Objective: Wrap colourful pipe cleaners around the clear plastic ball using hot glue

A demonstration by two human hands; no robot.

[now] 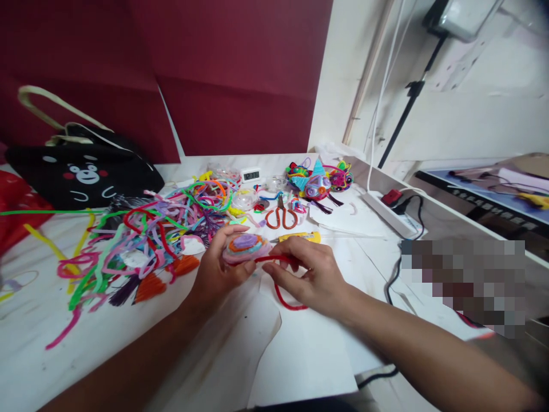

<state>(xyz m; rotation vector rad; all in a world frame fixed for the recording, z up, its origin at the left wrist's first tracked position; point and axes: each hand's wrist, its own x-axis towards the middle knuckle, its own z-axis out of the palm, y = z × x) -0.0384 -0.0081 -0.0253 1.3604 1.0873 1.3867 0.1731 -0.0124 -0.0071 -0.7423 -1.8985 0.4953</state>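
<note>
A rounded craft piece (246,247) wound in rings of purple, orange, blue and pink pipe cleaner rests in my left hand (221,266), whose fingers are wrapped round its edge. My right hand (311,272) pinches a red pipe cleaner (291,304) close to the right side of the piece. One stretch of the red strand runs along the lower edge of the piece, and its loose end curls below my right hand. Just beyond my hands lie orange-handled scissors (282,217) and a yellow cutter (305,237).
A tangled heap of pipe cleaners (158,229) with orange tassels (150,287) covers the table's left. Finished colourful craft figures (317,183) stand at the back beside a small digital clock (251,175). A black bag (81,171) is back left; a power strip (392,214) is right.
</note>
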